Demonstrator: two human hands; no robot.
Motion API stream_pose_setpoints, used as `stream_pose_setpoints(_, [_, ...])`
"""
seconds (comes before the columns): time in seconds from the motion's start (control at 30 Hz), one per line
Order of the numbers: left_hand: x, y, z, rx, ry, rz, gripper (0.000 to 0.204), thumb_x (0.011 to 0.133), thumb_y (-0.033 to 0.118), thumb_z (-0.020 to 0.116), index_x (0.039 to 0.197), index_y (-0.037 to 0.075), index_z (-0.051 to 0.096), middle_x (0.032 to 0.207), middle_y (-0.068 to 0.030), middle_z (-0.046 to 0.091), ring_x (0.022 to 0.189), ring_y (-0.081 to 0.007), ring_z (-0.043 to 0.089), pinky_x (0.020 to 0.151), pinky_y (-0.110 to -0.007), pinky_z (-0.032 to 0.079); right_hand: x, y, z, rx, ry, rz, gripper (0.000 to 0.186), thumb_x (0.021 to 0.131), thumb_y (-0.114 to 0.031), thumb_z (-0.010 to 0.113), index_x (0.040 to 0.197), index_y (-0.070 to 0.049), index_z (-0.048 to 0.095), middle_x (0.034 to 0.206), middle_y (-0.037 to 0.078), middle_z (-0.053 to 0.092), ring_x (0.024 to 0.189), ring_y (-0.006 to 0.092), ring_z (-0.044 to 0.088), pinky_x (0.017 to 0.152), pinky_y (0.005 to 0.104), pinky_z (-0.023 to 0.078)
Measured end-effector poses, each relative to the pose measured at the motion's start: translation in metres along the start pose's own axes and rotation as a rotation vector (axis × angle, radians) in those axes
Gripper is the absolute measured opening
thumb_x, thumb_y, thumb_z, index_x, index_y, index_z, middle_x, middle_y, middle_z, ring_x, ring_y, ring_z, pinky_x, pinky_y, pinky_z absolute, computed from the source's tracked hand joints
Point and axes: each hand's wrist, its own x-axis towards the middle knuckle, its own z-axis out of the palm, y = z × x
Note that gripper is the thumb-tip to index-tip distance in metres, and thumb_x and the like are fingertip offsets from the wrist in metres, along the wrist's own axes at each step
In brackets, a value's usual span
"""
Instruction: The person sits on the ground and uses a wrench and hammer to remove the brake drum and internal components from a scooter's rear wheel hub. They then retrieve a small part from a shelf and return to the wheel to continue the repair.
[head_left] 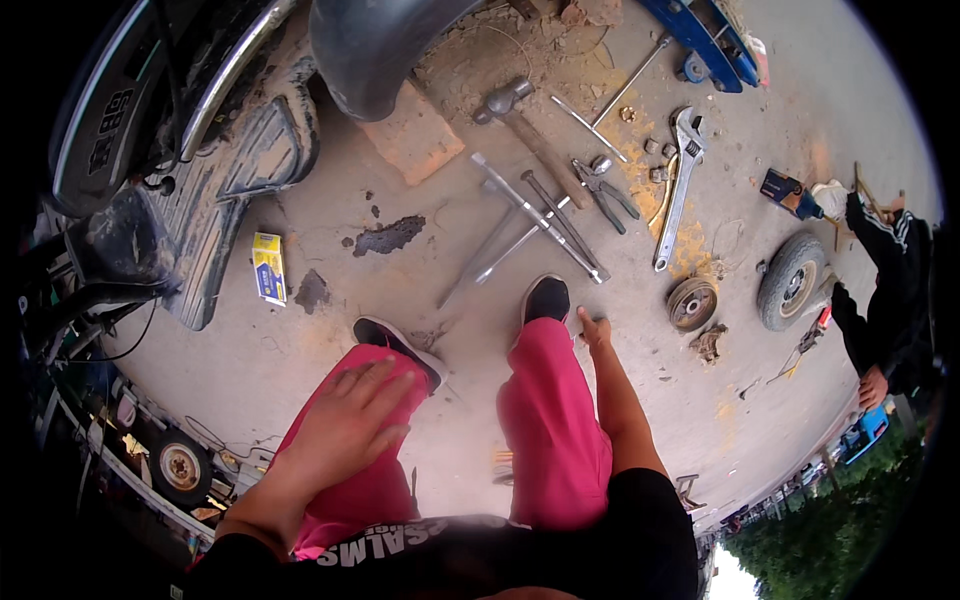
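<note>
My left hand (350, 415) lies flat on my left thigh, over the pink trousers, with its fingers spread. Beside my right knee hangs my right hand (595, 328), holding nothing I can see, thumb apart from the fingers. On the concrete beyond my shoes lies a cross-shaped lug wrench (535, 220) with a long metal bar (565, 225) across it. Just past it are a ball-peen hammer (545, 150) and pliers (604, 192) with dark handles. To their right rest a large adjustable wrench (680, 190) and a T-handle socket wrench (612, 112), with several nuts nearby.
A muddy vehicle footboard (215, 215) stands at left, near a yellow-and-blue box (269, 268). A brick (415, 135) touches the dark fender. At right are a rusty drum (691, 303), a small wheel (790, 282) and another person (890, 290). A blue jack (700, 40) stands far right.
</note>
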Motion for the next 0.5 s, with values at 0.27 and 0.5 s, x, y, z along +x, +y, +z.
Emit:
stream_pose_setpoints(0.27, [-0.024, 0.031, 0.117, 0.046, -0.384, 0.070, 0.053, 0.085, 0.030, 0.062, 0.131, 0.009, 0.045, 0.119, -0.0146, 0.054, 0.110, -0.0312, 0.053, 0.090, -0.047, 0.044, -0.079, -0.157, -0.021, -0.679, 0.191, -0.392, 0.023, 0.086, -0.014, 0.052, 0.104, -0.001, 0.058, 0.100, 0.020, 0.061, 0.096, 0.0381, 0.060, 0.078, 0.0463, 0.049])
stream_pose_setpoints(0.5, [-0.027, 0.022, 0.235, -0.220, -0.071, -0.250, 0.042, 0.085, 0.012, 0.056, 0.126, 0.006, 0.049, 0.118, -0.0171, 0.055, 0.108, -0.0341, 0.055, 0.090, -0.041, 0.046, -0.260, -0.128, -0.053, -0.175, 0.247, -0.463, 0.025, 0.078, -0.002, 0.047, 0.098, 0.001, 0.061, 0.104, 0.022, 0.057, 0.097, 0.0368, 0.057, 0.087, 0.0411, 0.045])
